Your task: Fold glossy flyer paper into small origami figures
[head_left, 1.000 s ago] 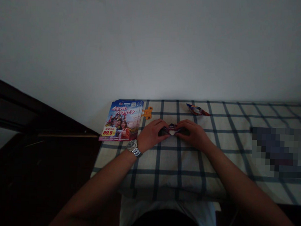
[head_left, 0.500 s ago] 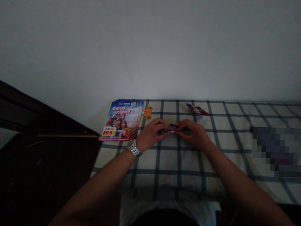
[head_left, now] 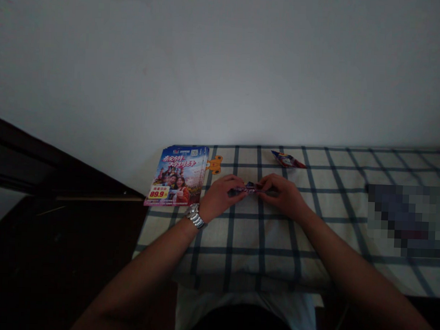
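Your left hand (head_left: 220, 197) and right hand (head_left: 284, 194) pinch the folded paper (head_left: 250, 187), so uneven pulling could tear it.

Folded paper (head_left: 250, 188) sat between the fingers of left hand (head_left: 219, 196) and right hand (head_left: 284, 196), over the tablecloth (head_left: 244, 238). Flyer stack (head_left: 176, 178) lay left of the fingers; second folded paper (head_left: 288, 160), behind and right; wall (head_left: 245, 69) farther back.
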Demonstrator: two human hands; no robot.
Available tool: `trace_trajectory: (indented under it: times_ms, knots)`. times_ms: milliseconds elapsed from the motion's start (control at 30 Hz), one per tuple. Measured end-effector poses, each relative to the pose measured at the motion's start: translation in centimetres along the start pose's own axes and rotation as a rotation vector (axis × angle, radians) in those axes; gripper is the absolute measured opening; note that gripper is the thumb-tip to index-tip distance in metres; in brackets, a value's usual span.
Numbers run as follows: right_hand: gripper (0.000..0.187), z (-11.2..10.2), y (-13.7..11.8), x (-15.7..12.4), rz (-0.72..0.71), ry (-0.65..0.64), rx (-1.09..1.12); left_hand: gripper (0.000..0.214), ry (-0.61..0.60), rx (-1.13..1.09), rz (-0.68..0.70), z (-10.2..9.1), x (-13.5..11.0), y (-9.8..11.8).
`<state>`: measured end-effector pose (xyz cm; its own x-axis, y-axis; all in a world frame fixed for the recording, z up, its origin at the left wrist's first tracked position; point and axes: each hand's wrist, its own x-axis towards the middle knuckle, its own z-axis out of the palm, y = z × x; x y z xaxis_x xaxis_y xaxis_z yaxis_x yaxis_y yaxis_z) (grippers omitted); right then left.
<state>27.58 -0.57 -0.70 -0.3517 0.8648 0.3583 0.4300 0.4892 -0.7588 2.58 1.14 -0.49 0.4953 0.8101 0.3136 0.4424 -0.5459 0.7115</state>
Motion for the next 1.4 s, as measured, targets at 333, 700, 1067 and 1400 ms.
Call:
trace_trajectory:
  times_ms: [333, 700, 1067, 1400]
  knots:
    - [0.027, 0.7, 0.6, -0.3, 0.183, 0.032, 0.143, 0.026, -0.013, -0.046, -0.087, -0.2, 0.0, 0.8]
    - [0.022, 0.6, -1.0, 0.2, 0.214, -0.029, 0.051, 0.024, -0.058, -0.072, -0.14, -0.2, 0.0, 1.4]
    - [0.024, 0.4, -1.3, 0.1, 0.218, 0.018, 0.017, 0.021, -0.042, -0.162, -0.144, 0.0, 0.0, 1.4]
    - [0.02, 0.4, -1.2, 0.2, 0.248, -0.004, 0.028, 0.017, -0.016, -0.21, -0.164, 0.1, 0.1, 1.1]
